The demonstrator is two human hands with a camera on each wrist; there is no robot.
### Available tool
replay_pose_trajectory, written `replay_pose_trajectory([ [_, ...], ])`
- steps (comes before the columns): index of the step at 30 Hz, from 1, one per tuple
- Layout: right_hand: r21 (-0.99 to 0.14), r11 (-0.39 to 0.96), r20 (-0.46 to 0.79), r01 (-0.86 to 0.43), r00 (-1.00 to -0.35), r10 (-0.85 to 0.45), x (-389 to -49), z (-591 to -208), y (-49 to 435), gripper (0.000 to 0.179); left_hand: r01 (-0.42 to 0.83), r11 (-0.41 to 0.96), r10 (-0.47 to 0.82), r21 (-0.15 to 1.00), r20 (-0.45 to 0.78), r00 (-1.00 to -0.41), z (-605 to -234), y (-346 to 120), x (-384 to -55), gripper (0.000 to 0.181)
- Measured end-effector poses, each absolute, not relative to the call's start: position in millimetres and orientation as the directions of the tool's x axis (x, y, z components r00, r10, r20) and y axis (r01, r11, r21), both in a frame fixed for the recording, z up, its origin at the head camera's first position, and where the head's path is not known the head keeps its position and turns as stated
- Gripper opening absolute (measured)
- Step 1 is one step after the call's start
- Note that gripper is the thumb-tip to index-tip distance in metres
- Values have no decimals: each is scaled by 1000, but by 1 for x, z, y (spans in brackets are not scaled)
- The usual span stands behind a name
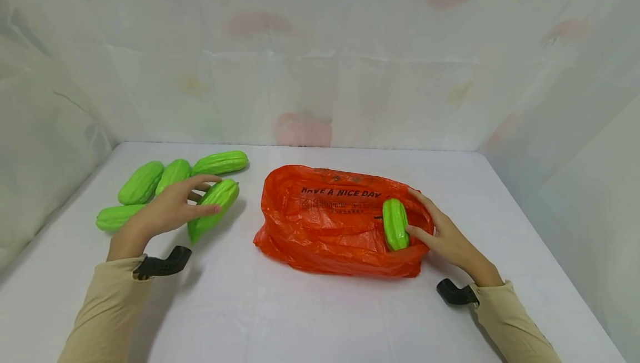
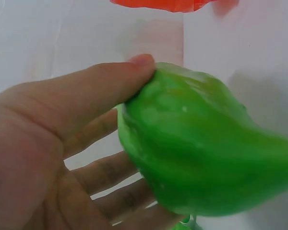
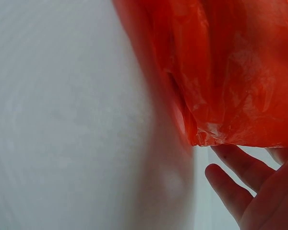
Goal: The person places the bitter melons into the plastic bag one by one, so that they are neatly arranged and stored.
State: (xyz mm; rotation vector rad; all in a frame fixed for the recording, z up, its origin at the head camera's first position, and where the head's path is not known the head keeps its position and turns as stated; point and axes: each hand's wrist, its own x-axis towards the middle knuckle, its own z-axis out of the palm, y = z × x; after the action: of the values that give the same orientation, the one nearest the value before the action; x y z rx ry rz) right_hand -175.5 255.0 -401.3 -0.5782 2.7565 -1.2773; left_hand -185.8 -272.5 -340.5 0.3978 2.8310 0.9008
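My left hand [image 1: 172, 207] holds a light green ridged gourd [image 1: 214, 207] above the table, left of the bag. In the left wrist view, the thumb lies on one side of this gourd [image 2: 197, 143] and the fingers on the other; its pointed end faces away from the palm. A red plastic bag [image 1: 320, 257] lies with its mouth spread, and another green gourd [image 1: 395, 224] sits inside at its right end. My right hand [image 1: 450, 240] grips the bag's right rim, thumb inside beside that gourd. In the right wrist view, fingers [image 3: 230, 187] show outside the red bag [image 3: 240, 81].
Several more green gourds lie at the table's back left, among them one nearest the back [image 1: 221, 162] and one farthest left [image 1: 119, 217]. The white table [image 1: 320, 318] is bordered by pale sheets [image 1: 390, 96] behind and at both sides.
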Motion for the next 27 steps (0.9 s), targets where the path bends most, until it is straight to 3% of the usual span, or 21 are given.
replay_pose_trajectory([
  [27,-745,590,108,-312,-929,-354,-175,-400,255,75,241,762,266,602,48,-963,-332,-259,-182,62],
])
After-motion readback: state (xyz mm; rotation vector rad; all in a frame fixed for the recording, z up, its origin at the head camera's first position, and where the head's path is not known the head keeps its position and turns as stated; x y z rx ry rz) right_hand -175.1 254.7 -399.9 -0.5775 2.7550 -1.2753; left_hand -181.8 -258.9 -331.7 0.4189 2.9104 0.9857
